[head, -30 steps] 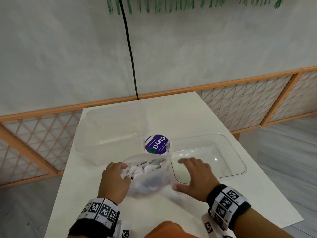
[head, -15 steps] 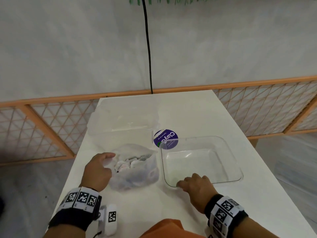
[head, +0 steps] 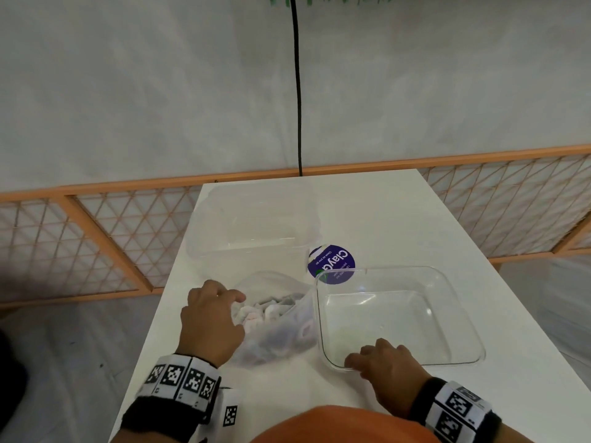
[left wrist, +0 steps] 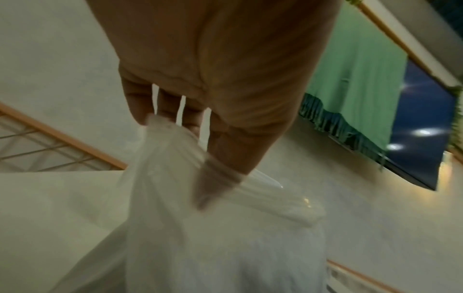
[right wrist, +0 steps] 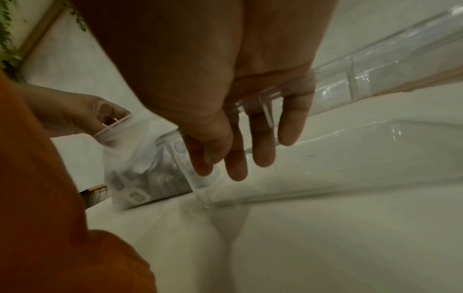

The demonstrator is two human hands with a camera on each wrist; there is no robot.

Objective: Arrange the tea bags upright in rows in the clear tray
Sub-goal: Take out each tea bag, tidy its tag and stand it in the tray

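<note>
A clear plastic bag [head: 281,330] full of white tea bags [head: 271,310] lies on the white table, its mouth open upward. My left hand [head: 211,318] pinches the bag's left rim, thumb and fingers curled on the plastic [left wrist: 213,237]. To the bag's right, touching it, stands the clear tray [head: 460,318] with nothing in it. My right hand [head: 380,362] holds the tray's near left corner. Its fingers [right wrist: 263,154] hook over the rim [right wrist: 375,79] into the tray and the thumb stays outside. The bag [right wrist: 140,168] and my left hand [right wrist: 82,113] also show there.
A larger clear container [head: 249,225] stands at the back left of the table. A round purple label [head: 332,262] lies between it and the tray. The table's left edge [head: 153,314] runs close to my left hand. An orange lattice fence [head: 96,238] and a black cable [head: 299,91] are behind.
My right hand left the bag and took the tray's near left corner. The tray now sits closer, against the bag. My left hand kept its hold on the bag's rim.
</note>
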